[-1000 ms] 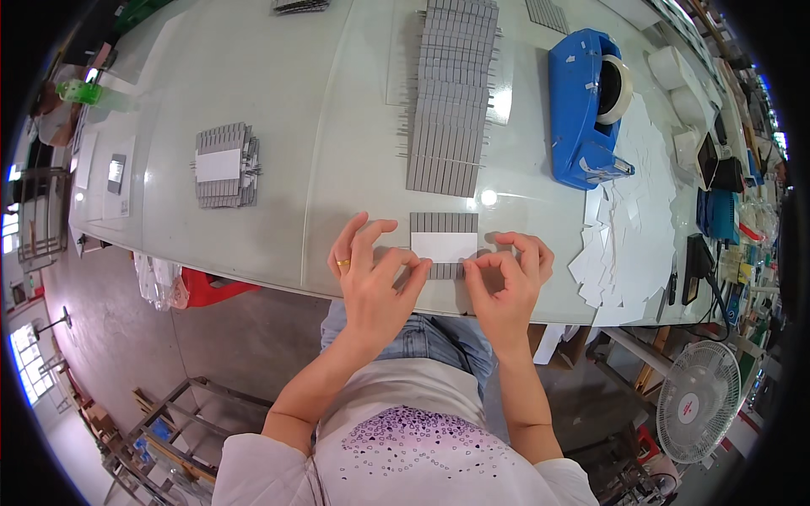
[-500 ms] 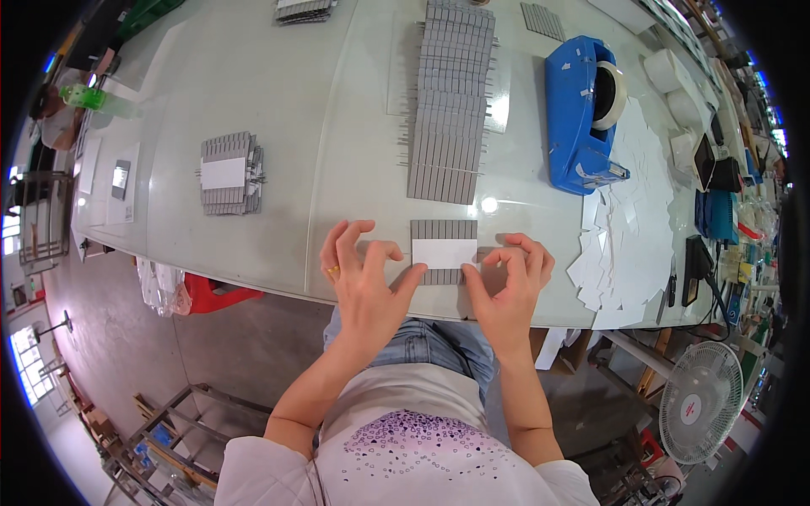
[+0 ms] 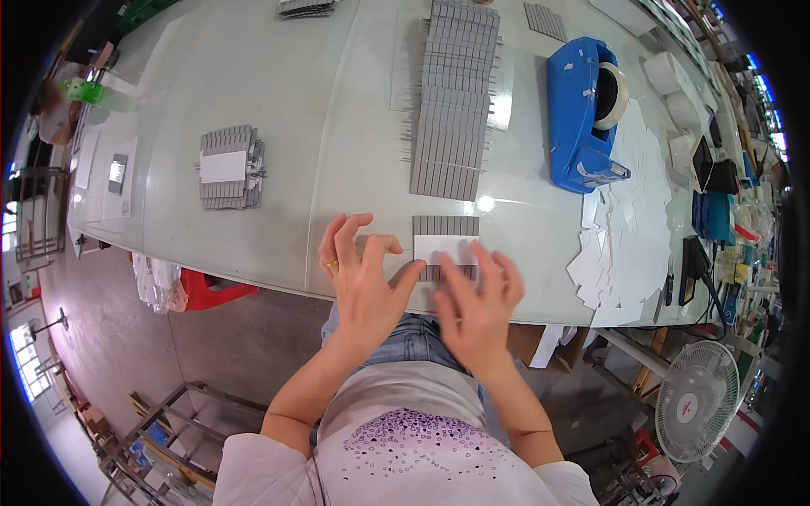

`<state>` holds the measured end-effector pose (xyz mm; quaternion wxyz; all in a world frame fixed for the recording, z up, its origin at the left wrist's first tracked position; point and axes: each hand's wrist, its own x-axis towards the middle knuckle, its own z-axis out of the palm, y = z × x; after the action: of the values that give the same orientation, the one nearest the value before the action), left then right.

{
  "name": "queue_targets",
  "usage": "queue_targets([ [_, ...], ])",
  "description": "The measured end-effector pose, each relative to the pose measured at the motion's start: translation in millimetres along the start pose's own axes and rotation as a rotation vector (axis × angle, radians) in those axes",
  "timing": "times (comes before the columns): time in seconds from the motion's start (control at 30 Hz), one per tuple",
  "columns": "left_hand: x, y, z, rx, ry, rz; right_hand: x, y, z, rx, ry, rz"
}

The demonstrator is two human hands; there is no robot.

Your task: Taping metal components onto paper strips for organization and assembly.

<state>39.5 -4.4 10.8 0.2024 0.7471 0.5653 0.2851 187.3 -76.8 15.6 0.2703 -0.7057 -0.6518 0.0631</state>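
Note:
A grey slatted piece (image 3: pixel 445 225) lies flat before me near the table's front edge, with a white paper strip (image 3: pixel 432 244) across its middle. My left hand (image 3: pixel 361 282) is open beside it, fingers raised and curved, and its thumb tip meets the piece's left edge. Over the lower right of the piece is my right hand (image 3: pixel 483 316), somewhat blurred, its fingers spread. Those fingertips are at the white strip; whether they press on it I cannot tell. Neither hand grips anything.
Beyond the piece runs a long overlapping row of grey slatted pieces (image 3: pixel 449 126). A paper-topped stack (image 3: pixel 224 192) stands left. On the right are a blue tape dispenser (image 3: pixel 569 110) and loose white paper pieces (image 3: pixel 620 244). A fan (image 3: pixel 699 401) stands beside the table.
My right hand has swung left from the piece's right corner to over its lower right part and the white strip. My left hand has stayed nearly in place.

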Motion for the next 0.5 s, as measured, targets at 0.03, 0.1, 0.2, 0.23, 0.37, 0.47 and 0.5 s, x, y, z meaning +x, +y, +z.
queue_targets([
  [0.03, 0, -1, 1, -0.011, 0.005, 0.005, -5, -9, 4, -0.032, -0.049, -0.017],
  [0.1, 0, -1, 1, -0.010, 0.009, 0.007, -14, -14, 12, -0.085, -0.106, -0.034],
  [0.2, -1, 0, 2, -0.003, 0.009, 0.013, -17, -9, 9, -0.160, -0.123, -0.043],
  [0.23, -1, 1, 2, 0.000, 0.007, 0.016, -18, -7, 7, -0.159, -0.122, -0.041],
  [0.37, -2, -1, 1, 0.009, 0.009, 0.008, -18, 5, -7, -0.210, -0.136, -0.007],
  [0.47, -2, 0, 1, 0.013, 0.005, 0.010, -22, 17, -17, -0.235, -0.128, 0.045],
  [0.5, -2, 1, -1, 0.021, 0.012, 0.019, -23, 18, -19, -0.232, -0.118, 0.061],
])
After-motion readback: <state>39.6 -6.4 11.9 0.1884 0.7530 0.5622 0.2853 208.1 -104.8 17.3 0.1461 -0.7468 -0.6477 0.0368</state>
